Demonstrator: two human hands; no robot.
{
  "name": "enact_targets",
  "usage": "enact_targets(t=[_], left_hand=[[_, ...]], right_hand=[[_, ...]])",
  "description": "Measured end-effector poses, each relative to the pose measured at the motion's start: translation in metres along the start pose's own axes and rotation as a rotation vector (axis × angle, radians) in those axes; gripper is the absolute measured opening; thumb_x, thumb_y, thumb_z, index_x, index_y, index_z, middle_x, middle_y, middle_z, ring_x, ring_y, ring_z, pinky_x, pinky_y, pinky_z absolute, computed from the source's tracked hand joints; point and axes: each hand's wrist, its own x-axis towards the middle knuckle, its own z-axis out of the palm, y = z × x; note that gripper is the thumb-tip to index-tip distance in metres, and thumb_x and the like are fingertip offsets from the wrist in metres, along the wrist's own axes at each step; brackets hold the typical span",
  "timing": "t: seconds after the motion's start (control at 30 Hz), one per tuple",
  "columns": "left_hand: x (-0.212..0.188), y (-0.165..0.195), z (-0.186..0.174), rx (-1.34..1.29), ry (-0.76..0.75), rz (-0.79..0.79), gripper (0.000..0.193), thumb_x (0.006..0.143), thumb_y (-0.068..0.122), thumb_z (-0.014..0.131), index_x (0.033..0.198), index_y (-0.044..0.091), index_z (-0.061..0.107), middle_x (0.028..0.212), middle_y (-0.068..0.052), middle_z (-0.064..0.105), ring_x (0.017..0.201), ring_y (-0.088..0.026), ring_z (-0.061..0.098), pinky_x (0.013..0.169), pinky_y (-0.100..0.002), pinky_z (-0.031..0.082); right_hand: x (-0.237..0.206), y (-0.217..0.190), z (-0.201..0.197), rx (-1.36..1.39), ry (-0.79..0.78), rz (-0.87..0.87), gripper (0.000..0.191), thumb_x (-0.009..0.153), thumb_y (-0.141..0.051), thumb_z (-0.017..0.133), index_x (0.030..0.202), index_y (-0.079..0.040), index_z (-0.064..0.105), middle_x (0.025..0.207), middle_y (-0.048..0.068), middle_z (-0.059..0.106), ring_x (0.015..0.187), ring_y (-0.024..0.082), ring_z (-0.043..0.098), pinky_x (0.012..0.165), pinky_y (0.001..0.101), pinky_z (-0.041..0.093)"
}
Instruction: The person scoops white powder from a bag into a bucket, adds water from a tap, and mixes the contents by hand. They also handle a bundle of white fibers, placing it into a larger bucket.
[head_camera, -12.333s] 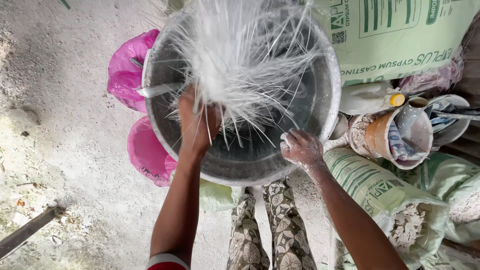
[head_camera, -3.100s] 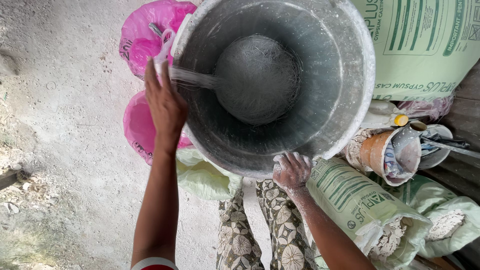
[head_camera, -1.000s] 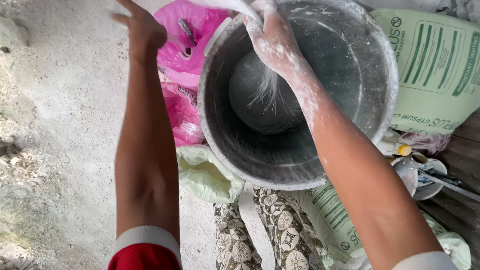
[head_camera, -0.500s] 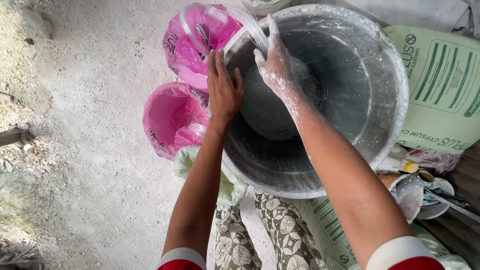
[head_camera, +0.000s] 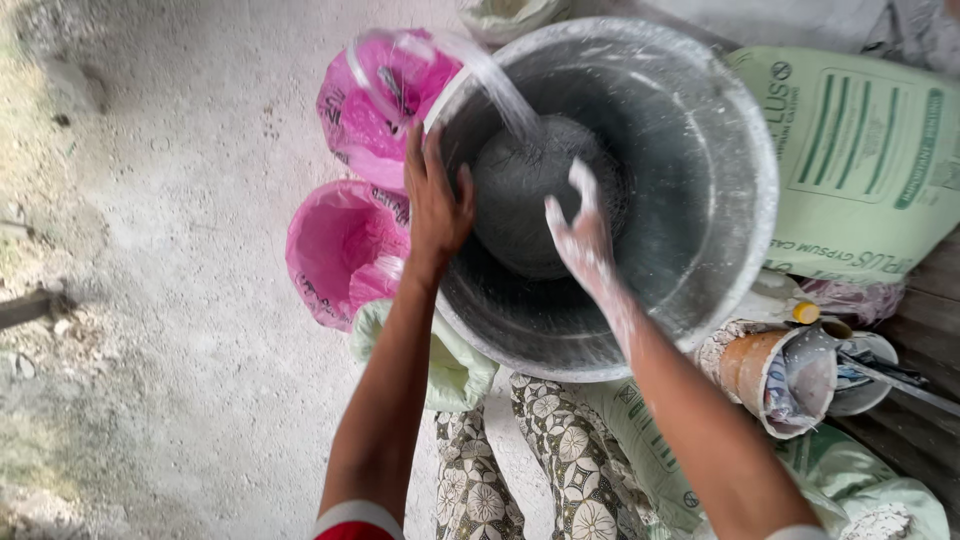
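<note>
**Both hands at the grey tub**

I see my left hand flat on the near-left rim of the tub, fingers spread apart and pointing up over the edge, not curled round anything. My right hand is inside the tub, coated in white paste, fingers loosely together and slightly bent; it grips nothing that I can make out. It hovers just beside the grey mound sitting in the tub's middle; whether it touches the mound I cannot tell. A pale stream falls from the upper left onto the mound.

The tub fills the centre-right of my view, above my patterned trousers.

Packages: two pink plastic bags lie left of the tub, one touching its upper-left rim, with dark print on it, the other lower, its mouth open. A large pale-green sack with dark-green stripes and lettering lies right of the tub, partly under its rim. Another green sack shows below the tub by my left forearm, and more lie at lower right. A brown cup smeared with grey paste lies on its side at lower right, near a yellow cap.
</note>
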Motion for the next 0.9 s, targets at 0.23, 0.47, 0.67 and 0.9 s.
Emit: enact_targets(t=[0.23, 0.47, 0.67, 0.9], left_hand=[[-0.139, 0.098, -0.043, -0.226, -0.066, 0.013, 0.056, 0.096, -0.003, 0.058, 0.15, -0.003, 0.041, 0.151, -0.031, 0.046, 0.141, -0.048, 0.046, 0.119, -0.051, 0.037], [-0.296, 0.157, -0.14, -0.331, -0.569, -0.231, 0.039, 0.094, 0.009, 0.062, 0.132, 0.003, 0.054, 0.138, -0.026, 0.052, 0.125, -0.045, 0.056, 0.104, -0.047, 0.048], [-0.304, 0.153, -0.182, -0.387, -0.831, 0.262, 0.035, 0.091, 0.01, 0.064, 0.122, -0.004, 0.056, 0.119, -0.029, 0.06, 0.108, -0.047, 0.061, 0.095, -0.049, 0.053], [-0.28, 0.242, -0.196, -0.296, -0.644, 0.449, 0.03, 0.094, 0.013, 0.065, 0.12, -0.002, 0.062, 0.106, -0.025, 0.07, 0.099, -0.046, 0.066, 0.086, -0.051, 0.054]], right_hand=[[-0.164, 0.02, -0.062, 0.314, 0.11, 0.287, 0.049, 0.101, -0.027, 0.061, 0.142, -0.002, 0.053, 0.142, 0.019, 0.061, 0.134, 0.027, 0.058, 0.111, 0.0361, 0.048], [-0.346, 0.03, -0.131, 0.401, 0.168, 0.475, 0.041, 0.098, -0.015, 0.056, 0.137, -0.003, 0.056, 0.121, 0.015, 0.074, 0.108, 0.023, 0.073, 0.09, 0.0335, 0.058], [-0.484, 0.032, -0.167, 0.643, 0.287, 0.403, 0.037, 0.102, -0.008, 0.057, 0.138, 0.0, 0.057, 0.117, 0.015, 0.068, 0.098, 0.021, 0.068, 0.082, 0.0325, 0.055], [-0.627, 0.008, -0.208, 0.521, 0.439, 0.475, 0.039, 0.099, -0.011, 0.051, 0.136, -0.002, 0.055, 0.123, 0.007, 0.07, 0.108, 0.018, 0.072, 0.09, 0.0312, 0.062]])
